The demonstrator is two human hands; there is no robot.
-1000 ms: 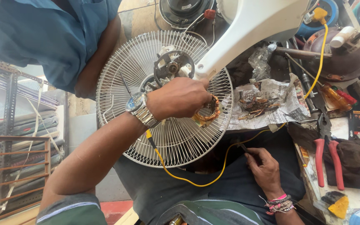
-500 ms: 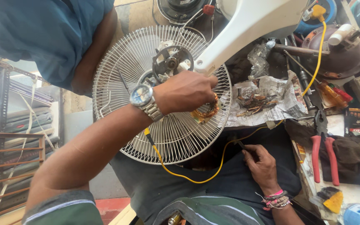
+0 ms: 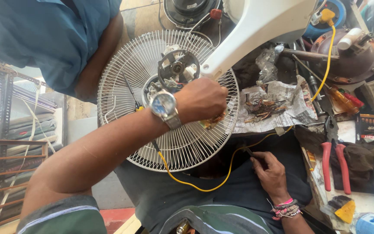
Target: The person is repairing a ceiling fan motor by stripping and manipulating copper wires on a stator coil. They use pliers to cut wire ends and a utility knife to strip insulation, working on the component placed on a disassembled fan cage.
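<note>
My left hand (image 3: 201,100), with a wristwatch (image 3: 164,106) on its wrist, is closed on a copper-wound coil (image 3: 213,121) against the white wire fan grille (image 3: 130,73). The fan's bare motor hub (image 3: 176,69) sits just above the hand, and the white fan body (image 3: 260,26) leans over it. My right hand (image 3: 272,174), wearing bracelets, rests on my lap and pinches a thin dark probe (image 3: 248,151) joined to a yellow wire (image 3: 195,185) that loops under the grille.
Another person in a blue shirt (image 3: 44,39) stands at the upper left, arm beside the grille. Crumpled newspaper with rusty parts (image 3: 273,106), red-handled pliers (image 3: 336,164), screwdrivers (image 3: 343,99) and a brown motor housing (image 3: 347,52) crowd the bench on the right.
My left hand has stayed on the coil and shifted slightly to the right over the grille. My right hand has kept its grip on the probe in the same place.
</note>
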